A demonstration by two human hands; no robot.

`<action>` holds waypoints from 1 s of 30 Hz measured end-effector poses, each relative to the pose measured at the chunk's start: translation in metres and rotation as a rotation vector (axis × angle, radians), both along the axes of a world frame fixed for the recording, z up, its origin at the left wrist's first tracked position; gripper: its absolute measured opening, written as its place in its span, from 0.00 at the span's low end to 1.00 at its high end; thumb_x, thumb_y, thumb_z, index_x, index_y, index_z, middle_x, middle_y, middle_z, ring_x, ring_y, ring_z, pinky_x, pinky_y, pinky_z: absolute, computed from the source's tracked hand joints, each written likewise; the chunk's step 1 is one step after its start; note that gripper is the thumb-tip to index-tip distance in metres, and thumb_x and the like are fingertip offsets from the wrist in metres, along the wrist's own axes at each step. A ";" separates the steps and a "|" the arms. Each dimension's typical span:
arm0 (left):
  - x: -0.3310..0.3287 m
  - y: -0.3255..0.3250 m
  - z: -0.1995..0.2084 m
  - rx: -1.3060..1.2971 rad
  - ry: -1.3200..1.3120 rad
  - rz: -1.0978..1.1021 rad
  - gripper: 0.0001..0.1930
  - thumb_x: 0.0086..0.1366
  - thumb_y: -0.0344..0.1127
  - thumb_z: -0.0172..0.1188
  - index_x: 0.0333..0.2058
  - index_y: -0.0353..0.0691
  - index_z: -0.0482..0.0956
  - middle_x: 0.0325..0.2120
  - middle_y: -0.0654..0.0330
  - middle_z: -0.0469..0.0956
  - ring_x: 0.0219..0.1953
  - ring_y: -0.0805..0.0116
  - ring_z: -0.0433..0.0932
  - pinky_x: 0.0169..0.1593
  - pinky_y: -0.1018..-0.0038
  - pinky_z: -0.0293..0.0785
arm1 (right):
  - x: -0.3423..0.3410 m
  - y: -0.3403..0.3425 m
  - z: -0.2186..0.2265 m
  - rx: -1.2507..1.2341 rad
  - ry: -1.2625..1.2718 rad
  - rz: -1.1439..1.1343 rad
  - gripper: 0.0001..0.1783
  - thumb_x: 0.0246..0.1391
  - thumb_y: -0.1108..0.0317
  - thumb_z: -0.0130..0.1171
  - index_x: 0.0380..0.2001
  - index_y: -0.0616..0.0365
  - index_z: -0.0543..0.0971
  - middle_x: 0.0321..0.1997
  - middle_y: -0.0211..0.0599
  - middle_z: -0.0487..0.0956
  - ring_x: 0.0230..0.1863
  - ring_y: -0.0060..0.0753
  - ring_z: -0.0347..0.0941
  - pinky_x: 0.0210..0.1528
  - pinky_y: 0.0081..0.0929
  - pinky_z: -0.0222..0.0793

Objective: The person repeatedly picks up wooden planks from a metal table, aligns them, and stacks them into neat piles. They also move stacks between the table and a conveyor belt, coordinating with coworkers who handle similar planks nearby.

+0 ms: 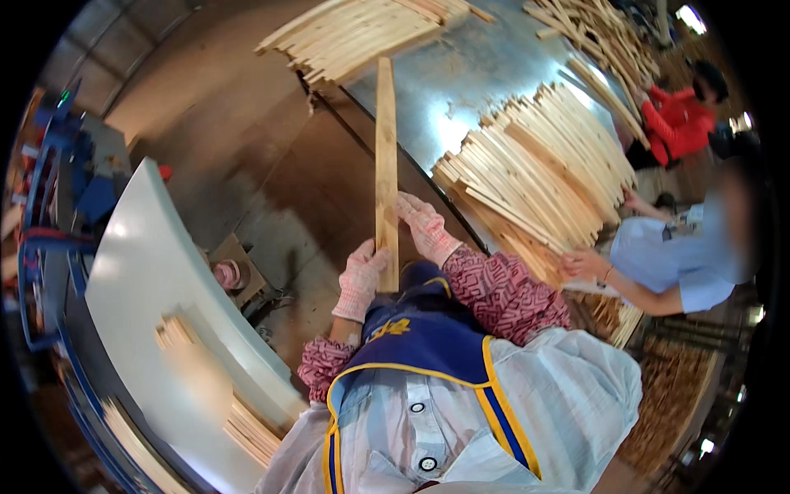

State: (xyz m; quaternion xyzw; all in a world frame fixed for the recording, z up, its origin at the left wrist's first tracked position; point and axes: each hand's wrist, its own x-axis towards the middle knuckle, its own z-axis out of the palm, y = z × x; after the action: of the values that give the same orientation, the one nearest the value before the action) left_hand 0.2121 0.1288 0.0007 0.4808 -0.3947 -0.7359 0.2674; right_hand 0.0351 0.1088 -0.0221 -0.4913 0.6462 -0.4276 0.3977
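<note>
Upright in front of my apron is a long, narrow wooden slat (386, 165), its far end pointing away from me. My left hand (360, 281), in a pinkish knitted glove, is closed on the slat's left edge close to its near end. From the other side, my gloved right hand (428, 229) grips the right edge a little farther up; some of its fingers are hidden behind the wood. Patterned red sleeve covers reach up both my forearms.
To the right, a metal-topped table (411, 99) bears a wide row of slats (535, 156) and a far stack (354, 37). One person (683, 255) in light blue touches the row; another (679, 123) wears red. A pale curved surface (140, 247) with slats stands left.
</note>
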 end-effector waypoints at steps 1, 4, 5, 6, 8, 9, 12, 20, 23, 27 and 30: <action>-0.002 -0.015 -0.005 0.033 0.027 0.014 0.16 0.64 0.33 0.57 0.50 0.33 0.75 0.35 0.66 0.78 0.34 0.78 0.74 0.38 0.79 0.72 | -0.007 -0.004 -0.002 0.003 0.003 0.023 0.27 0.63 0.49 0.48 0.54 0.61 0.74 0.50 0.48 0.76 0.51 0.43 0.71 0.55 0.30 0.65; -0.018 -0.082 -0.017 0.036 0.121 0.001 0.15 0.65 0.32 0.57 0.49 0.35 0.76 0.33 0.66 0.78 0.31 0.79 0.74 0.36 0.78 0.73 | -0.027 -0.020 -0.013 0.248 -0.326 0.192 0.26 0.64 0.47 0.46 0.48 0.60 0.77 0.39 0.40 0.78 0.40 0.36 0.71 0.48 0.29 0.66; -0.028 -0.104 -0.020 0.032 0.083 -0.008 0.15 0.65 0.32 0.57 0.50 0.35 0.76 0.34 0.65 0.79 0.31 0.78 0.74 0.36 0.78 0.73 | -0.034 -0.031 -0.016 0.214 -0.210 0.306 0.27 0.64 0.47 0.45 0.47 0.60 0.77 0.36 0.38 0.78 0.38 0.34 0.70 0.47 0.29 0.66; -0.036 -0.124 -0.021 0.056 0.112 -0.036 0.16 0.65 0.32 0.57 0.51 0.34 0.75 0.35 0.64 0.79 0.32 0.77 0.75 0.38 0.78 0.74 | -0.039 -0.038 -0.018 0.346 -0.242 0.302 0.27 0.64 0.45 0.46 0.44 0.60 0.78 0.36 0.38 0.78 0.37 0.32 0.71 0.47 0.29 0.67; -0.061 -0.161 -0.022 0.072 0.121 -0.037 0.17 0.65 0.32 0.57 0.52 0.33 0.74 0.36 0.63 0.79 0.33 0.77 0.75 0.38 0.78 0.75 | -0.050 -0.058 -0.016 0.483 -0.377 0.318 0.27 0.62 0.45 0.49 0.45 0.60 0.78 0.39 0.36 0.79 0.38 0.31 0.73 0.47 0.28 0.68; -0.073 -0.175 -0.021 0.051 0.189 -0.055 0.18 0.66 0.32 0.57 0.52 0.32 0.74 0.37 0.62 0.79 0.33 0.77 0.75 0.38 0.78 0.75 | -0.055 -0.068 -0.013 0.583 -0.498 0.288 0.26 0.61 0.47 0.52 0.47 0.60 0.77 0.40 0.36 0.79 0.39 0.31 0.73 0.47 0.27 0.69; -0.122 -0.222 -0.016 0.058 0.122 -0.117 0.20 0.67 0.36 0.56 0.54 0.33 0.73 0.39 0.62 0.79 0.35 0.76 0.76 0.39 0.77 0.74 | -0.076 -0.119 0.001 0.465 -0.936 0.119 0.24 0.60 0.53 0.58 0.50 0.61 0.76 0.41 0.34 0.79 0.39 0.27 0.74 0.41 0.24 0.72; -0.199 -0.327 -0.034 -0.342 -0.288 -0.696 0.24 0.67 0.47 0.55 0.56 0.39 0.72 0.46 0.54 0.79 0.47 0.65 0.75 0.52 0.72 0.69 | -0.177 -0.204 0.000 0.358 -0.545 -0.495 0.18 0.59 0.58 0.58 0.43 0.61 0.77 0.26 0.31 0.75 0.23 0.21 0.70 0.20 0.20 0.66; -0.208 -0.358 -0.060 -0.210 -0.237 -0.881 0.25 0.63 0.47 0.59 0.54 0.37 0.74 0.46 0.56 0.78 0.50 0.66 0.73 0.55 0.73 0.66 | -0.221 -0.230 -0.035 0.333 -0.262 -0.525 0.15 0.58 0.61 0.59 0.40 0.63 0.77 0.22 0.32 0.75 0.18 0.23 0.69 0.18 0.21 0.66; -0.208 -0.423 -0.076 -0.136 -0.232 -1.011 0.24 0.62 0.43 0.61 0.54 0.37 0.74 0.46 0.56 0.78 0.49 0.66 0.73 0.54 0.72 0.68 | -0.277 -0.296 -0.056 0.119 0.258 -0.730 0.10 0.53 0.70 0.61 0.38 0.62 0.76 0.29 0.38 0.78 0.26 0.28 0.73 0.24 0.23 0.70; -0.202 -0.481 -0.080 -0.276 -0.208 -1.041 0.25 0.65 0.46 0.57 0.55 0.37 0.73 0.48 0.52 0.78 0.50 0.61 0.75 0.55 0.71 0.67 | -0.312 -0.350 -0.040 0.142 0.108 -1.141 0.13 0.48 0.74 0.60 0.39 0.61 0.74 0.36 0.40 0.78 0.35 0.31 0.74 0.33 0.28 0.72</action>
State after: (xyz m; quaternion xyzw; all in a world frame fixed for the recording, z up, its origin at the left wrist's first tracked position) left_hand 0.0099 -0.3522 -0.0790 0.2529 -0.6977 -0.6608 -0.1118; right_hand -0.2771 -0.2411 -0.0620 -0.0580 0.8554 -0.5044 0.1026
